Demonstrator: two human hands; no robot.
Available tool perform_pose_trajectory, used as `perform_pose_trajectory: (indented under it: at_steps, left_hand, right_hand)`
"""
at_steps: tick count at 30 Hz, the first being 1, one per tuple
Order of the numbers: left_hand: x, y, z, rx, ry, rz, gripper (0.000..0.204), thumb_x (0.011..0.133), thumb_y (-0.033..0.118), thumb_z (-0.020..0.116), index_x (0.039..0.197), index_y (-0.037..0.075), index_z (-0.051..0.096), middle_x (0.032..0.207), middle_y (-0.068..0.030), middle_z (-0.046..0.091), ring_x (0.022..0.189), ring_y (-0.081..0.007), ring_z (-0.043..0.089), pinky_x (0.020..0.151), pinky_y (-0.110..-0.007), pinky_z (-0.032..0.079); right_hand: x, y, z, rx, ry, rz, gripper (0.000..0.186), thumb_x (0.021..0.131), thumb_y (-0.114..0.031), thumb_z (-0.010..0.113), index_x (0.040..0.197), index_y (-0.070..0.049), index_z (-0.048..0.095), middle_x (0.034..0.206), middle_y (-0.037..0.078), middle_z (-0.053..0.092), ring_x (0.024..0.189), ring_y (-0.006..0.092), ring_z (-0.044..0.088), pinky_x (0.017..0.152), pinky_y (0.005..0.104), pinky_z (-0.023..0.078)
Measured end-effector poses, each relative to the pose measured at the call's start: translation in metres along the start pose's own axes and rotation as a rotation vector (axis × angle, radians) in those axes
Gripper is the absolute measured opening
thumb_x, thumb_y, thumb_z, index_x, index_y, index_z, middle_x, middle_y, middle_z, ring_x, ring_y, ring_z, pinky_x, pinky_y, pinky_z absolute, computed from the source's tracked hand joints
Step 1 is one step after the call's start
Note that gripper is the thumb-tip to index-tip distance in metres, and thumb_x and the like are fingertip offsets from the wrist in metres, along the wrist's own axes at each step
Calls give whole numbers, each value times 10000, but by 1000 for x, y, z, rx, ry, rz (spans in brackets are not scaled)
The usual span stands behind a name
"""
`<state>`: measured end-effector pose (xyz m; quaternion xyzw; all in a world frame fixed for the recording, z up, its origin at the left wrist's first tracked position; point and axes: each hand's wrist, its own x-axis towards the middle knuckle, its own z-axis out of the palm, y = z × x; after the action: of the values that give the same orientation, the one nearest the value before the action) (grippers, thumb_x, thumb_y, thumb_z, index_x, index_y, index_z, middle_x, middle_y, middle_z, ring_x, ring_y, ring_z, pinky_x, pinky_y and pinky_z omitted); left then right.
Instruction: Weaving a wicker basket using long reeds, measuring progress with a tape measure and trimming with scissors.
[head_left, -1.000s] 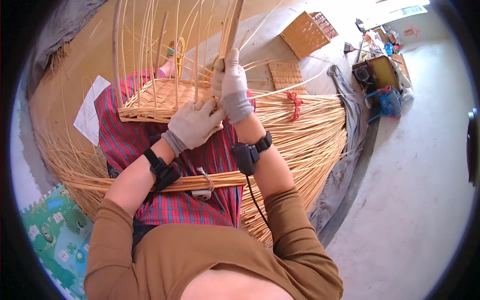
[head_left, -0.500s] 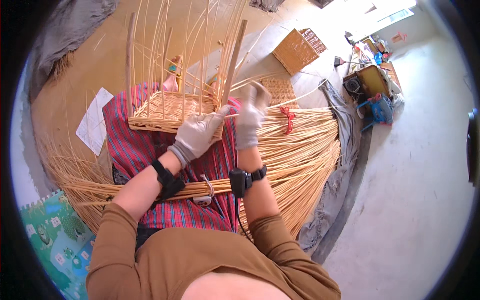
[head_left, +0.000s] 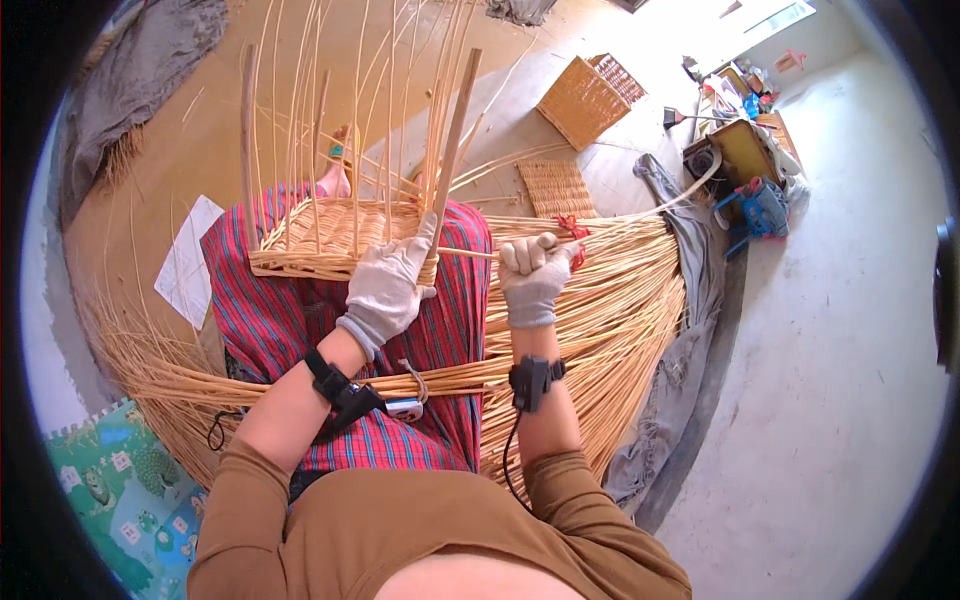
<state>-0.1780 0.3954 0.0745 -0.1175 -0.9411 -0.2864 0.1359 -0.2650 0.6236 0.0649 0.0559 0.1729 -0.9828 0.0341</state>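
A half-woven wicker basket (head_left: 345,225) rests on the red plaid cloth (head_left: 270,320) over my lap. Tall thin upright rods and thicker wooden corner posts (head_left: 458,140) rise from its woven base. My left hand (head_left: 388,285), in a pale glove, holds the basket's near right corner, with fingers laid along the post there. Stretched from that corner is a wicker strand (head_left: 470,253), gripped in my gloved right hand (head_left: 535,278), whose fingers are curled into a fist. The strand's free end appears to continue past the fist toward the upper right.
A large fan of loose wicker rods (head_left: 600,310) lies to my right, tied with a red ribbon (head_left: 572,228). Another rod bundle (head_left: 460,378) crosses my lap. Beyond are a woven panel (head_left: 556,188), a box-shaped basket (head_left: 590,100) and a blue stool (head_left: 760,215).
My right hand has moved right and slightly nearer, drawing the strand out straight from the corner. My left hand stays at the basket corner, its fingers now lying further up the post.
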Motion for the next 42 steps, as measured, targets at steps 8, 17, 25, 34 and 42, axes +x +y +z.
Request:
perform_pose_trajectory:
  at_steps: [8, 17, 25, 34, 42]
  left_hand:
    - [2, -14, 14, 109, -38, 12, 849, 916, 279, 754, 1635, 74, 351, 1236, -107, 704, 1157, -269, 656, 999, -416, 479]
    - [-24, -28, -42, -1015, 269, -435, 115, 1056, 178, 684, 1016, 84, 632, 995, -29, 698, 894, -91, 664, 766, -247, 547]
    - [-7, -73, -59, -1173, 133, -780, 323, 1069, 393, 648, 1025, 74, 668, 852, -97, 757, 712, -147, 720, 514, -230, 539]
    - [142, -30, -32, -690, -9, -242, 258, 1103, 301, 605, 1052, 49, 635, 734, -72, 677, 602, -139, 642, 555, -301, 542]
    - [182, -20, 6, -1515, -211, -277, 638, 1099, 547, 499, 1359, -29, 584, 1181, -168, 711, 1027, -237, 701, 892, -381, 589]
  right_hand:
    - [-114, 122, 97, -1428, -469, -635, 216, 904, -81, 759, 1104, -14, 716, 915, 129, 736, 895, 267, 721, 825, 408, 567]
    - [-20, 61, 68, -1227, -203, 157, 482, 1032, -337, 707, 1343, 15, 596, 1123, 72, 674, 1094, 150, 607, 958, 330, 510]
    - [-7, 72, 51, -2021, -352, 237, 664, 634, -477, 930, 1060, -10, 729, 945, 186, 739, 919, 330, 724, 850, 417, 575]
    - [-26, 108, 41, -1860, 96, -126, 393, 854, -350, 835, 1094, -64, 713, 961, 219, 683, 900, 389, 699, 816, 477, 555]
    - [-25, 127, 16, -1901, 306, -431, 189, 884, -145, 714, 1061, -146, 650, 911, 182, 657, 836, 420, 680, 730, 495, 546]
